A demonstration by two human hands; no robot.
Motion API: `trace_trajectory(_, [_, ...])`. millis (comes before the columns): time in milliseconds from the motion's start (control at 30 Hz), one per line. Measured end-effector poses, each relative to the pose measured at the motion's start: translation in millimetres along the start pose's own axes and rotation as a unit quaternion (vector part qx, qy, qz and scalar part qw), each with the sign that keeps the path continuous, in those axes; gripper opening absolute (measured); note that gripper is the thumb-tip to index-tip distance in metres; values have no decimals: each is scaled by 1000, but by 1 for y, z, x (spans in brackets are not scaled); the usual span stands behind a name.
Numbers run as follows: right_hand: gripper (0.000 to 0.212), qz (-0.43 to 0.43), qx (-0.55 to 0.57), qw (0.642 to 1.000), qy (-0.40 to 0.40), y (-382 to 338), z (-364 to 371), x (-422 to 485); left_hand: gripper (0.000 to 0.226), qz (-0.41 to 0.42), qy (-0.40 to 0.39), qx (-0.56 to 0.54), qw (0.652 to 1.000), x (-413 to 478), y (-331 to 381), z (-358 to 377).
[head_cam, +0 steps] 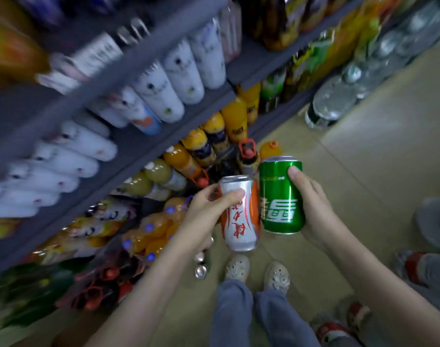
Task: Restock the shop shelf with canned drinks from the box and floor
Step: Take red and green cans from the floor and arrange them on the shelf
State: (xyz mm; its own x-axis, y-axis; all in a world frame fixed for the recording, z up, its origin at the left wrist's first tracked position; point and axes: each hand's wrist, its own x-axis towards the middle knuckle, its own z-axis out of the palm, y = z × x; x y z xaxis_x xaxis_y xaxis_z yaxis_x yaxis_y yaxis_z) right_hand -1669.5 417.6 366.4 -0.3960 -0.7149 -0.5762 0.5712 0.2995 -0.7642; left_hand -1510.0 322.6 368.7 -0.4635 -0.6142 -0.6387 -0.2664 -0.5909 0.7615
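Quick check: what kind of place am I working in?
Probably a small shop's drinks aisle: grey shelves packed with bottles, and wrapped water packs on the floor.

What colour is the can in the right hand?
The metal drink can is green with white lettering; head view.

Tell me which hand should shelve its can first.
Probably left. The left hand holds the white can on the shelf side; the right hand with the green can is on the aisle side.
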Motion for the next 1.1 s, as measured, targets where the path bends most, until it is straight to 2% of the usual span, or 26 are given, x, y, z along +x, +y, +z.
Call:
trace_trajectory(100, [52,-3,10,999,-49,-60,36,-41,38,17,17,-53,998,-57,63,3])
trace_trajectory(233, [84,-22,5,986,-165,-127,78,-95,28,30,67,-110,991,-126,132,6])
trace_trajectory(267, [81,-29,-2,982,-189,-142,88,-107,27,37,76,-117,990,-140,147,5])
trace_trajectory(367, [44,-59,-15,970,-234,-187,114,-142,35,71,75,-123,987,-181,187,3])
trace_trajectory(533, [47,-110,-72,955,-265,-235,154,-177,37,157,53,-91,982,-240,236,-10])
trace_trajectory(700, [51,-160,-86,935,-303,-262,201,-196,25,238,106,-34,965,-275,274,-41])
trace_trajectory(900, [53,-282,-124,891,-332,-300,271,-206,18,349,130,0,928,-306,333,-85])
trace_trajectory(1000, [52,-383,-161,848,-329,-328,311,-212,33,405,141,16,903,-322,367,-109])
trace_trajectory(1100, [63,-483,-191,796,-312,-357,349,-224,43,470,157,24,868,-338,400,-134])
